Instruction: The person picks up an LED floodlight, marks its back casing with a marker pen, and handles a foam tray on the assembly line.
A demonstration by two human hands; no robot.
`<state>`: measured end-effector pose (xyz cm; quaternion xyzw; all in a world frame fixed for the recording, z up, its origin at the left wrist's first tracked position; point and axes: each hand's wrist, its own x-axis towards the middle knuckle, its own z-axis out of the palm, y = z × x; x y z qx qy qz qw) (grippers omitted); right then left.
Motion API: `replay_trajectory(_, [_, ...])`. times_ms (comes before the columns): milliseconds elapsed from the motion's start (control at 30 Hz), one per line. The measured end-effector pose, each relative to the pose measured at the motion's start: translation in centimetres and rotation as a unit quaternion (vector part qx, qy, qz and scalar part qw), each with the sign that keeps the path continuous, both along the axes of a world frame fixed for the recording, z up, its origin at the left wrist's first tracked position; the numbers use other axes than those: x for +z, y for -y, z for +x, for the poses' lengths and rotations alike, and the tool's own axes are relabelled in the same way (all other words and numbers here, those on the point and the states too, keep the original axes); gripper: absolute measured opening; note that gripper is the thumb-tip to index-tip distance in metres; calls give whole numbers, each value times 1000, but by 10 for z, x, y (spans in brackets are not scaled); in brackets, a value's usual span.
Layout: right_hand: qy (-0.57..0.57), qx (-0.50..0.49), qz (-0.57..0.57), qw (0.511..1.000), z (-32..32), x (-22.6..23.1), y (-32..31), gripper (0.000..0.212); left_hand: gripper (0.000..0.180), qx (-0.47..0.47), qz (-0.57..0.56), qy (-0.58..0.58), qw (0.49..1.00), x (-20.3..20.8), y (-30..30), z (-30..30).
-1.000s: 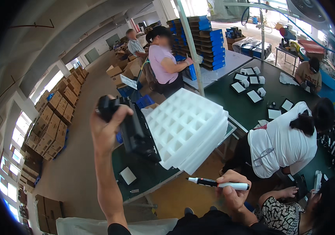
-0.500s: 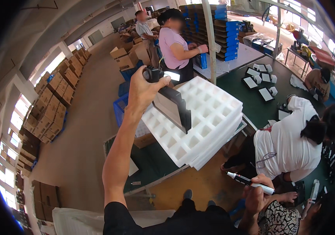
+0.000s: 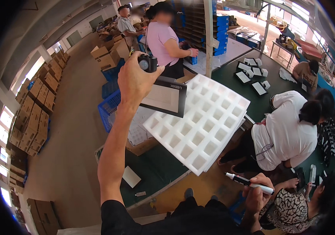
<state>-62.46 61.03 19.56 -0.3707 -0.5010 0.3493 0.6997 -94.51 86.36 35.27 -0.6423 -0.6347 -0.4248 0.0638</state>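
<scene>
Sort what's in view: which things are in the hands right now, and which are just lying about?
In hand:
- flat black rectangular panel with a light face, held up by the left hand
- black-and-white marker pen, in the right hand

Lying about:
- white foam grid trays
- blue plastic crate
- brown cardboard boxes

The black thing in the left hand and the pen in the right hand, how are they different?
The black framed panel is wide, flat and rectangular; the marker pen is thin and stick-shaped. The left hand holds the panel raised high over the white foam tray; the right hand keeps the pen low near the body. Both are gripped by fingers.
</scene>
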Motion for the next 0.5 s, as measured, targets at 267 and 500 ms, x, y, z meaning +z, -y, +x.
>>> replay_trajectory(267, [6,-27,-10,1000,-16,1,5,36,45,-20,-36,-62,997,3,-14,-2])
replay_trajectory(500, [-1,-30,-25,999,-10,-5,7,35,46,-61,-181,-26,981,12,-21,-6])
